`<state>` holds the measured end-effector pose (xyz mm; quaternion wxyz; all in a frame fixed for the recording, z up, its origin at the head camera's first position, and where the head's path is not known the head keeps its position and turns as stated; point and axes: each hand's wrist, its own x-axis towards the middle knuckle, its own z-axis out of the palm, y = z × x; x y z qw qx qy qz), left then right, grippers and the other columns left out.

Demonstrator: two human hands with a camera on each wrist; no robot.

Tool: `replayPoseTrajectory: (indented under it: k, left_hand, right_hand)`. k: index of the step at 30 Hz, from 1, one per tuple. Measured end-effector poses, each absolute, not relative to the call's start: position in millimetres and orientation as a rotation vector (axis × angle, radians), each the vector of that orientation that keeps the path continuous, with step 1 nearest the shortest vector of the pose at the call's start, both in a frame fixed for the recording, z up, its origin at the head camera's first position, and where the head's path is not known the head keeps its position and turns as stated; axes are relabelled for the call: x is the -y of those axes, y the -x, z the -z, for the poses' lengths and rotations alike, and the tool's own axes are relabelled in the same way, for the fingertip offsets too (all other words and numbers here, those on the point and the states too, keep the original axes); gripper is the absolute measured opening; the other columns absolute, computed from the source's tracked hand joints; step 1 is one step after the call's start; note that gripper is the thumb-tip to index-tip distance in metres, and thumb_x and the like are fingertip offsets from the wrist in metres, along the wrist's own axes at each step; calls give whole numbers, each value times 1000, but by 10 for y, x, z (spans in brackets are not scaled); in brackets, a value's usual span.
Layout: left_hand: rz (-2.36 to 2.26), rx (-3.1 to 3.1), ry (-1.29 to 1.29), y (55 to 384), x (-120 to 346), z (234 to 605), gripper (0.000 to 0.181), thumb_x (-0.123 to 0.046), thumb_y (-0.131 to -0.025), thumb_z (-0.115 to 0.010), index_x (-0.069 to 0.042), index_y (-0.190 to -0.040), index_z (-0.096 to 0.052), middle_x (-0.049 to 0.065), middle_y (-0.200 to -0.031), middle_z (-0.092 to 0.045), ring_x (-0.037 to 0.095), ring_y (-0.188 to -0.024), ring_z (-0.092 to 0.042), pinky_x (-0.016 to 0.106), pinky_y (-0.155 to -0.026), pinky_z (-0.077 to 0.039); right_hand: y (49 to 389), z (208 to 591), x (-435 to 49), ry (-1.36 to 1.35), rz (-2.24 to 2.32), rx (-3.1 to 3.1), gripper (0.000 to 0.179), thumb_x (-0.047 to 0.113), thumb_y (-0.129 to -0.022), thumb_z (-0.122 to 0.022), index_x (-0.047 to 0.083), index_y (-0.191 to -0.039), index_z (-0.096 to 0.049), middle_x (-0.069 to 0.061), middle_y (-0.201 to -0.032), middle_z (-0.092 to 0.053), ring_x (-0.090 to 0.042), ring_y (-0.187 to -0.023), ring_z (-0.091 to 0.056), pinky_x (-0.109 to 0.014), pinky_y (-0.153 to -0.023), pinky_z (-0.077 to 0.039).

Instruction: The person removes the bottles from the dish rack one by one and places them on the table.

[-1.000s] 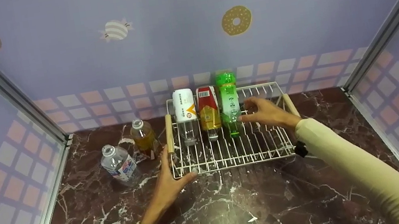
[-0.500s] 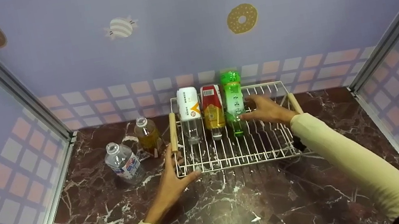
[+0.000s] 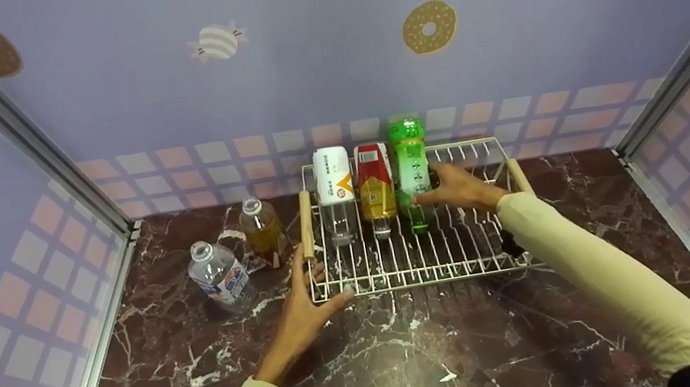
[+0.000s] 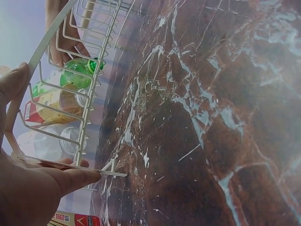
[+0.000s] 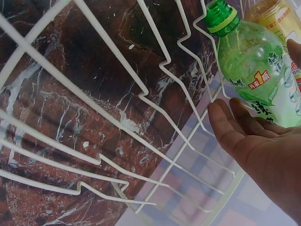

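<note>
A white wire rack (image 3: 401, 280) with wooden handles (image 3: 307, 224) stands near the back wall. My left hand (image 3: 307, 305) grips its front left corner, thumb along the front and fingers at the side. Three bottles lie in it, necks toward me: a white-labelled bottle (image 3: 333, 178), a red-and-yellow bottle (image 3: 375, 181) and a green bottle (image 3: 411, 161). My right hand (image 3: 456, 187) holds the green bottle from its right side, thumb over it. In the right wrist view, curled fingers (image 5: 225, 125) lie against the green bottle (image 5: 254, 66).
Left of the rack stand an uncapped clear bottle (image 3: 219, 277) and an uncapped bottle with amber liquid (image 3: 262, 228). The dark marble-patterned counter (image 3: 401, 359) runs in front. Purple panels (image 3: 321, 50) enclose the back and both sides.
The whole head view has shifted slightly, so everything appears further right. My right thumb has come from the green bottle's edge to over it. The left hand keeps its place on the rack.
</note>
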<state>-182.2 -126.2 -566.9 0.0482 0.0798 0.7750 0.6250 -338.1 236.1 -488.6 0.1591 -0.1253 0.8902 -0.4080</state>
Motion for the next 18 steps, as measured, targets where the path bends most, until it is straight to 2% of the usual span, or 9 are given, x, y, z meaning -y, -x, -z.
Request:
replayPoseTrajectory:
  k: [3,5,7,8,12,14,18]
  left_hand:
    - [-1902,-2357,-250,1822,1247,5667,132,-37,-89,-94,-29,-178,3,27,-171,-40,51,-159,-33,82,-123,-26]
    - [-1898,-2356,-263,1821,1240,5675,130,-34,-91,-93,-29,-178,4,27,-171,-41,53,-159,-32,83,-123,-22]
    - [-1899,-2351,-259,1821,1237,5680,129,-33,-91,-93,-30,-178,4,25,-170,-42,53,-159,-31,83,-123,-21]
    - [-1901,-2353,-263,1822,1239,5684,129,-32,-91,-93,-29,-178,3,25,-170,-43,53,-159,-32,83,-123,-22]
    - [-1907,-2367,-249,1828,1253,5693,132,-35,-88,-95,-27,-178,0,24,-167,-48,52,-157,-37,80,-123,-29]
    - [-1903,-2371,-243,1830,1261,5693,133,-38,-87,-96,-27,-178,0,24,-166,-49,52,-156,-39,79,-123,-31]
    - [-1905,-2370,-242,1842,1273,5698,133,-37,-87,-96,-27,-178,0,25,-167,-48,53,-156,-39,79,-122,-34]
  right_hand:
    - [3390,4894,-2374,343,1195,-2517,109,34,-101,-81,-1,-175,-9,-36,-168,-38,-55,-144,-53,-67,-130,-31]
    - [3396,4898,-2378,328,1211,-2495,108,32,-102,-80,2,-176,-6,-37,-161,-47,-56,-129,-64,-66,-127,-38]
    - [3405,4904,-2375,316,1239,-2464,108,30,-103,-80,4,-176,-4,-37,-153,-56,-58,-111,-72,-66,-123,-44]
    - [3408,4905,-2374,313,1243,-2460,109,29,-103,-80,5,-176,-4,-37,-151,-58,-58,-107,-72,-65,-122,-46]
    - [3408,4892,-2367,337,1250,-2481,104,30,-100,-83,-1,-174,-16,-33,-152,-57,-52,-123,-67,-65,-124,-43]
    - [3402,4878,-2369,351,1274,-2473,96,27,-99,-83,-3,-170,-27,-32,-149,-59,-51,-128,-64,-65,-122,-45]
    - [3363,4837,-2389,365,1325,-2443,83,23,-99,-83,-5,-162,-39,-28,-136,-65,-50,-124,-66,-63,-115,-53]
